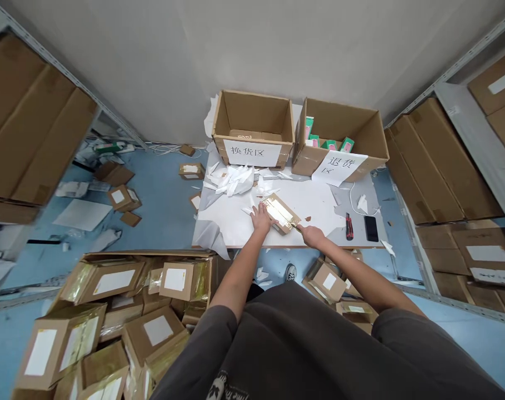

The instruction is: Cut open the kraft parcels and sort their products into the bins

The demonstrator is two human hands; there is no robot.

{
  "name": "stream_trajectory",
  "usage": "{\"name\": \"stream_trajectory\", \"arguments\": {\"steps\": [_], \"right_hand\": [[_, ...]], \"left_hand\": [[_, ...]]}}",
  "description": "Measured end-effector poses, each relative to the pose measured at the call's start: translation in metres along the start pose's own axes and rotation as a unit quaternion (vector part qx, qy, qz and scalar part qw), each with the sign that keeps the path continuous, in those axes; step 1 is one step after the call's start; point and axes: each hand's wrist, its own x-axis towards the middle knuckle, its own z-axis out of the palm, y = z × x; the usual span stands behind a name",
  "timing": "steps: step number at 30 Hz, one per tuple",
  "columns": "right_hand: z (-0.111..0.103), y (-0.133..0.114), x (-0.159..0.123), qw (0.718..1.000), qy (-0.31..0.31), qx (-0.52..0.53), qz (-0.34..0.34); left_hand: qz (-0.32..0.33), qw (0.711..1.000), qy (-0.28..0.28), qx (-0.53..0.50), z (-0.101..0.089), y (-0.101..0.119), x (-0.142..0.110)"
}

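A small cardboard box (286,206) with a white label and shiny tape lies at a slant on the white tabletop. My left hand (261,216) grips its left end, fingers at the top edge and thumb along the near side. At the box's near right corner, my right hand (313,236) is closed on a thin, partly yellowish piece with a dark tip, too small to name; its tip touches the corner. To the right lie a red and black utility knife (349,226) and a black phone (371,228).
Behind stand two open cartons with paper signs, the left carton (254,119) and the right carton (371,130) holding green boxes. Crumpled white paper (238,180) covers the table's back left. A large carton (150,254) of parcels stands at lower left; shelves with boxes flank both sides.
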Motion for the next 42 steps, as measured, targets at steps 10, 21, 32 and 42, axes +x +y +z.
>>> {"name": "stream_trajectory", "arguments": {"steps": [10, 21, 32, 42], "right_hand": [[0.055, 0.144, -0.059, 0.993, 0.057, 0.095, 0.05], [0.076, 0.09, 0.009, 0.795, 0.107, 0.597, 0.022], [0.05, 0.068, 0.052, 0.967, 0.054, 0.247, -0.015], [0.013, 0.083, 0.056, 0.993, 0.023, 0.099, -0.058]], "left_hand": [[0.085, 0.994, 0.027, 0.057, -0.01, 0.029, -0.004], [0.261, 0.955, -0.068, 0.125, -0.016, 0.047, 0.008], [0.217, 0.967, -0.056, 0.12, -0.002, 0.049, -0.004], [0.217, 0.969, -0.053, 0.11, -0.002, 0.048, -0.003]]}}
